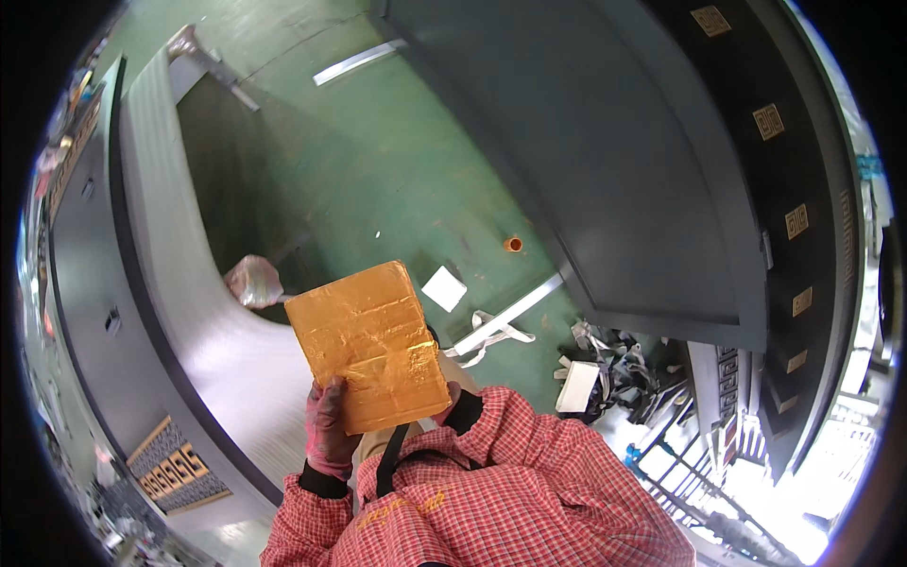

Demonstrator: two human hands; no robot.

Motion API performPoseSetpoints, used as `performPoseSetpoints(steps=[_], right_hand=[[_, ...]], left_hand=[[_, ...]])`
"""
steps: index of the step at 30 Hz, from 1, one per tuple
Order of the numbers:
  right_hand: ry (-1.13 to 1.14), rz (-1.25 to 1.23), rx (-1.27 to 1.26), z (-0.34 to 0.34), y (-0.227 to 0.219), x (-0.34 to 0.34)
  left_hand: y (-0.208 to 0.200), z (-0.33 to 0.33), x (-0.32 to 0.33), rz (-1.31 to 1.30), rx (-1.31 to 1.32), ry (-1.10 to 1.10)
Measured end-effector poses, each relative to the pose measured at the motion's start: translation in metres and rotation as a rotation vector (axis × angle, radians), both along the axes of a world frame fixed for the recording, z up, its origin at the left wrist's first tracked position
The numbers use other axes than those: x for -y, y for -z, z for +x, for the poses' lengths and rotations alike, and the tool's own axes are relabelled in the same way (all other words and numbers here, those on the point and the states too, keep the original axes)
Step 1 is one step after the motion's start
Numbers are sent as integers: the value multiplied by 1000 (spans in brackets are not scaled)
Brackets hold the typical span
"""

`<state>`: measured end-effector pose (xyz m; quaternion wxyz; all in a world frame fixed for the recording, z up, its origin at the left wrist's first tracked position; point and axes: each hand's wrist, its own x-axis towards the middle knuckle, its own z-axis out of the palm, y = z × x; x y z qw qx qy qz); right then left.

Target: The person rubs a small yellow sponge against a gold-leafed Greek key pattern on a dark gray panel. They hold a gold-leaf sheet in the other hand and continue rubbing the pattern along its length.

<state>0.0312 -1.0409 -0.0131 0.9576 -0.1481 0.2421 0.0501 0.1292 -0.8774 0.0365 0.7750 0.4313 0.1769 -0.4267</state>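
A flat rectangular board wrapped in wrinkled, shiny gold-orange tape (368, 340) is held up in front of my body. My left hand (329, 430), in a pinkish-grey work glove, is closed on its lower left corner, thumb over the front face. My right hand (451, 395) is at the board's lower right edge; most of it is behind the board, so its fingers are hidden. Red checked sleeves with black cuffs cover both my arms.
A large dark grey door panel (605, 161) with gold square motifs rises at the right. To the left is a white-wrapped surface (227, 359) beside another grey panel (90, 274). On the green floor lie a white square (444, 288), an orange ring (513, 245) and a scrap pile (624, 373).
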Motion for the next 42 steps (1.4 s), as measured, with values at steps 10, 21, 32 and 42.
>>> performPoseSetpoints(steps=[10, 21, 32, 42], right_hand=[[299, -444, -258, -65, 163, 81], [202, -1105, -1187, -132, 375, 230], [324, -1148, -1226, -158, 668, 325], [794, -1172, -1047, -147, 744, 356]], left_hand=[[88, 88, 76, 32, 41, 168], [273, 94, 161, 204, 39, 236], [541, 59, 293, -5, 71, 329], [589, 33, 303, -2, 61, 292]])
